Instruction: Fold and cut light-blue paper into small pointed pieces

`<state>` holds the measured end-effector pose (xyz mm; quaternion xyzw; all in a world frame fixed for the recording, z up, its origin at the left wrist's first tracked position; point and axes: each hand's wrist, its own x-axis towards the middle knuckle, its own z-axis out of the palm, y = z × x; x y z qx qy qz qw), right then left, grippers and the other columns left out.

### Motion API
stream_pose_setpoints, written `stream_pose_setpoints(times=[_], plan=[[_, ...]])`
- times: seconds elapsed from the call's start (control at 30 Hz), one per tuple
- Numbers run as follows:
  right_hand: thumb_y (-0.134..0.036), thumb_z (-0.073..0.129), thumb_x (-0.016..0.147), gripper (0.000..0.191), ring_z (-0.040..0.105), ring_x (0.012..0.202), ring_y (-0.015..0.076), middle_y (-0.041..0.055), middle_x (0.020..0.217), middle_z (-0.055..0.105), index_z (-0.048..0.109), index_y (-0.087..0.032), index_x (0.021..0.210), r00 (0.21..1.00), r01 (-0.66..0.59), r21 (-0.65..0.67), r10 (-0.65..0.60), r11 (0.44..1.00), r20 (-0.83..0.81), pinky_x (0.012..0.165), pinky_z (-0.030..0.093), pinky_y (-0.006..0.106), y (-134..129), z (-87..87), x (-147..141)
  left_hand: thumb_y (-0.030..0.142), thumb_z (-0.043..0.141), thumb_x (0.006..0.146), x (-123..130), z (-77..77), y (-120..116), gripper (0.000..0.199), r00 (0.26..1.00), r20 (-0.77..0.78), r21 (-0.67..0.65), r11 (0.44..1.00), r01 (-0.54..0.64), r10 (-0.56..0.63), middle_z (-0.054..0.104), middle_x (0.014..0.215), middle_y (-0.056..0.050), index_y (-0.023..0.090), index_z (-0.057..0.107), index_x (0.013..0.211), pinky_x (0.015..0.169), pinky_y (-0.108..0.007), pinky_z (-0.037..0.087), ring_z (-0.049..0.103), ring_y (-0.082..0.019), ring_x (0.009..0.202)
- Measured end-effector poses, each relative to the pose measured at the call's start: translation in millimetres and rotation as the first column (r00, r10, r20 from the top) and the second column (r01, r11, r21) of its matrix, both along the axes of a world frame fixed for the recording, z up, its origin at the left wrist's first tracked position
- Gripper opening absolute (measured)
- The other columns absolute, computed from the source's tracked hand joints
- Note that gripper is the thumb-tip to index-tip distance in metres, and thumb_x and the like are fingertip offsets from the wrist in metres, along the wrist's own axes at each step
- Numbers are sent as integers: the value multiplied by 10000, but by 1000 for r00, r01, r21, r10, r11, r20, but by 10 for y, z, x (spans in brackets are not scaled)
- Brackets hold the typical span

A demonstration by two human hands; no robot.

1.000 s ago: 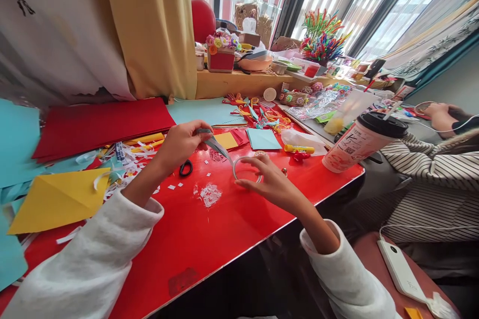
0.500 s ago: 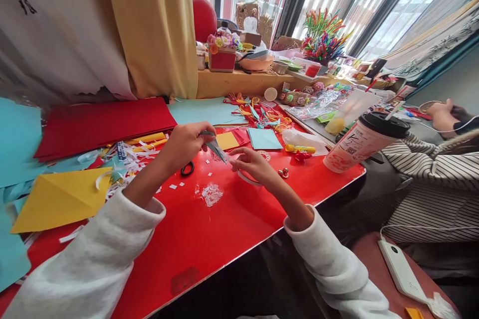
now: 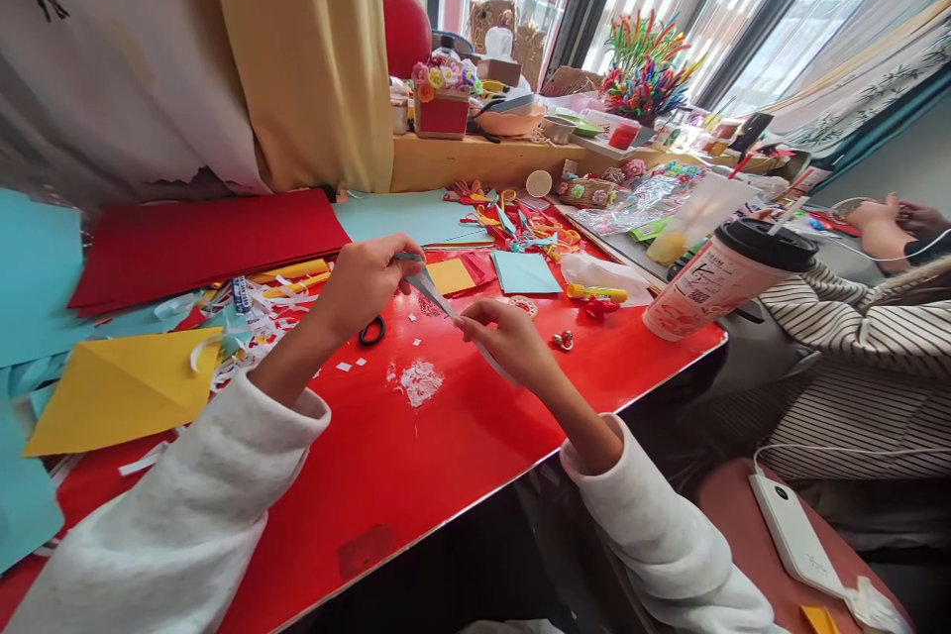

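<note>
My left hand (image 3: 369,285) is closed on one end of a narrow pale blue-grey strip (image 3: 431,291), which looks like paper. The strip slants down to my right hand (image 3: 506,337), whose thumb and fingers pinch its other end. A thin white strip (image 3: 496,364) trails below my right hand; whether it joins the pale strip is hidden by the fingers. Beside my left hand lies a black loop (image 3: 372,332), perhaps a scissors handle. Small white paper scraps (image 3: 420,383) lie on the red table (image 3: 446,456) below my hands.
Blue squares (image 3: 526,273), a yellow glue stick (image 3: 596,293) and small bells (image 3: 563,341) lie beyond my right hand. A lidded cup (image 3: 724,282) stands at the table's right edge. Red sheets (image 3: 208,243) and a yellow folded paper (image 3: 126,391) lie left. A person in stripes (image 3: 862,347) sits right.
The strip between my hands has turned and now looks straighter. The white strip under my right hand has gone from a curve to a straighter line. Both hands have barely moved.
</note>
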<state>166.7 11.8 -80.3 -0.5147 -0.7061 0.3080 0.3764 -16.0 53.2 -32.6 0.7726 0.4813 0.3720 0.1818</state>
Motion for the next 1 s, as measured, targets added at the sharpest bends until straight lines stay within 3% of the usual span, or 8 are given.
stream_pose_setpoints(times=[0.5, 0.73, 0.8, 0.9, 1.0], plan=[[-343, 493, 811, 178, 529, 616, 129, 13, 663, 602, 536, -196, 721, 992, 69, 70, -76, 995, 104, 615, 371, 248, -40, -116, -63, 265, 522, 751, -13, 38, -4, 151, 1000, -6, -22, 1000, 20, -20, 583, 513, 31, 202, 628, 836, 492, -191, 370, 519, -95, 482], [-341, 473, 824, 187, 535, 645, 140, 16, 685, 611, 589, -209, 885, 988, 104, 86, -113, 991, 102, 661, 378, 257, -35, -214, -119, 293, 512, 762, -38, 4, 32, 185, 998, -32, -27, 998, 58, -59, 583, 523, 24, 189, 633, 854, 522, -200, 392, 533, -100, 503], [-345, 488, 814, 287, 532, 626, 140, 6, 663, 604, 555, -217, 1062, 991, 96, 58, -101, 994, 87, 649, 382, 255, -34, -217, -116, 295, 517, 760, -48, -8, 53, 181, 997, -24, -50, 996, 78, -79, 587, 531, 26, 193, 634, 854, 531, -199, 396, 545, -102, 521], [-350, 506, 803, 514, 527, 583, 134, -17, 618, 586, 385, -221, 1285, 997, 57, 28, -58, 998, 45, 624, 390, 246, -32, -207, -101, 297, 518, 759, -51, -34, 79, 184, 996, -8, -64, 994, 85, -85, 583, 529, 27, 189, 633, 853, 528, -202, 397, 542, -103, 514], [-360, 492, 810, 440, 543, 588, 127, -4, 618, 595, 486, -203, 1221, 1000, -2, 1, 2, 1000, 6, 625, 399, 239, -34, -194, -92, 289, 516, 759, -35, -62, 90, 180, 998, -2, -40, 997, 64, -64, 575, 525, 23, 179, 631, 845, 527, -204, 398, 539, -105, 506]])
